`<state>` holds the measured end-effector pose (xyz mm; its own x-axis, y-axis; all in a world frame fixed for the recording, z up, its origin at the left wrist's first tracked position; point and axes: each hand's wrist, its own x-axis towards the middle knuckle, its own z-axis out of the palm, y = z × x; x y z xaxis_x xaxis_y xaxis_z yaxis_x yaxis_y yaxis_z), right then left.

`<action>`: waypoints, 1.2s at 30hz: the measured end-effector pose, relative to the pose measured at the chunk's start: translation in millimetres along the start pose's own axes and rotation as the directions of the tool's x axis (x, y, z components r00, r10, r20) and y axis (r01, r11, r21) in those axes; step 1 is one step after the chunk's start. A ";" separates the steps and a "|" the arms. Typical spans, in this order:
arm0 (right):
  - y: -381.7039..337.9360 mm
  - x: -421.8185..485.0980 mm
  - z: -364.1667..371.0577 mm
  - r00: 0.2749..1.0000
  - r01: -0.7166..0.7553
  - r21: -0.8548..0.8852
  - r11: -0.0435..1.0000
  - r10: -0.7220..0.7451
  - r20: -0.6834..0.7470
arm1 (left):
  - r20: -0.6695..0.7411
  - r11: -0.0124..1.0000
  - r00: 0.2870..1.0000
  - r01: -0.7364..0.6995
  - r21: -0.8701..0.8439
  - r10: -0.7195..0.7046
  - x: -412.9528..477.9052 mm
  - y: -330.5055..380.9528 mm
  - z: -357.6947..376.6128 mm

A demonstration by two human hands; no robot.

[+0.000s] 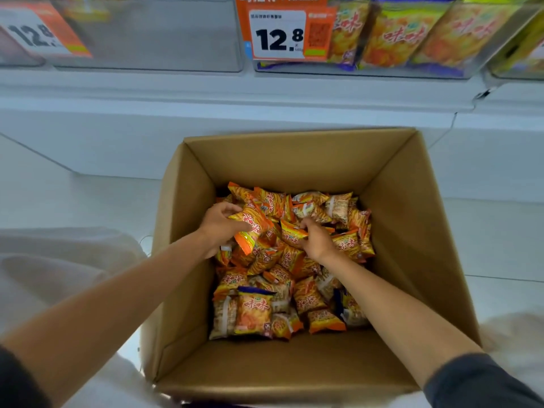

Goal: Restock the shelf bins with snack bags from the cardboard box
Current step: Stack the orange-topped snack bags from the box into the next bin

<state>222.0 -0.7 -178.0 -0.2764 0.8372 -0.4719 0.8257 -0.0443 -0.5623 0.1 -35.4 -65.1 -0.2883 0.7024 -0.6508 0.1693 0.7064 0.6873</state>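
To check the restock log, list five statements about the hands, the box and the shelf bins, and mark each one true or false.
1. The left hand holds an orange snack bag. True.
2. The right hand rests on the shelf. False: it is inside the cardboard box, gripping a second bag.
3. The cardboard box is empty. False: snack bags cover its bottom.
4. The price tag reads 12.8. True.
5. The bin behind the price tag holds yellow bags. True.
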 end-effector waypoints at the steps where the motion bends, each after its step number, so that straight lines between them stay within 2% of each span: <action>1: -0.9 -2.5 -5.8 1.000 0.002 0.052 0.999 -0.002 -0.010 | 0.035 0.998 0.999 0.025 -0.062 -0.023 -2.3 2.6 -0.7; 3: -9.5 -8.1 -28.2 0.996 -0.009 0.207 0.978 0.027 -0.082 | 0.079 0.992 0.997 0.024 -0.122 -0.014 -4.3 9.7 -3.8; 5: -25.9 -13.8 -61.7 0.990 0.006 0.410 0.912 0.053 -0.132 | 0.113 0.992 0.993 -0.008 -0.124 0.022 -3.1 18.6 -6.7; 7: -45.7 -19.1 -99.0 0.989 0.079 0.536 0.841 0.003 -0.151 | 0.148 0.994 0.988 -0.021 -0.108 0.037 -0.1 30.4 -8.6; 9: -70.6 -26.3 -130.6 0.993 0.118 0.618 0.778 -0.078 -0.092 | 0.186 0.992 0.982 -0.008 -0.126 0.032 -0.2 45.7 -10.3; 11: -96.8 -32.6 -149.7 0.986 0.141 0.643 0.753 -0.164 -0.024 | 0.258 0.983 0.965 -0.001 -0.182 0.049 -5.6 64.7 -11.5; 14: -138.1 -39.3 -159.4 0.977 0.150 0.592 0.792 -0.211 0.034 | 0.362 0.970 0.929 0.017 -0.242 0.075 -18.8 90.2 -17.3; 17: -172.7 -44.5 -161.0 0.978 0.161 0.619 0.769 -0.207 0.002 | 0.429 0.915 0.900 0.104 -0.389 0.080 -31.4 106.8 -33.7; 19: -192.0 -47.1 -163.9 0.983 0.155 0.645 0.749 -0.179 -0.028 | 0.453 0.895 0.883 0.101 -0.435 0.121 -43.0 114.0 -49.0; 21: -212.6 -51.3 -167.4 0.980 0.165 0.656 0.737 -0.196 -0.025 | 0.432 0.918 0.884 0.009 -0.397 0.179 -55.8 119.9 -64.8; 26: -275.1 -61.7 -187.4 0.944 0.178 0.691 0.701 -0.320 0.081 | 0.228 0.918 0.919 -0.243 -0.312 0.321 -70.1 149.4 -115.4; 31: -342.6 -56.0 -222.9 0.874 0.286 0.669 0.686 -0.473 0.112 | 0.161 0.853 0.848 -0.464 -0.239 0.506 -79.6 207.2 -182.4; 34: -388.7 -39.1 -243.2 0.851 0.356 0.663 0.659 -0.521 0.061 | 0.111 0.802 0.810 -0.535 -0.265 0.576 -73.7 247.4 -215.5; 36: -413.1 -18.4 -253.3 0.830 0.353 0.681 0.641 -0.551 0.088 | 0.075 0.784 0.798 -0.562 -0.266 0.598 -62.8 271.0 -233.8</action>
<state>10.5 140.2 235.0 -0.7276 0.6713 -0.1416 0.0969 -0.1038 -0.9899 -156.3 91.4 237.5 -0.0579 0.9894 -0.1331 0.0442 0.1358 0.9898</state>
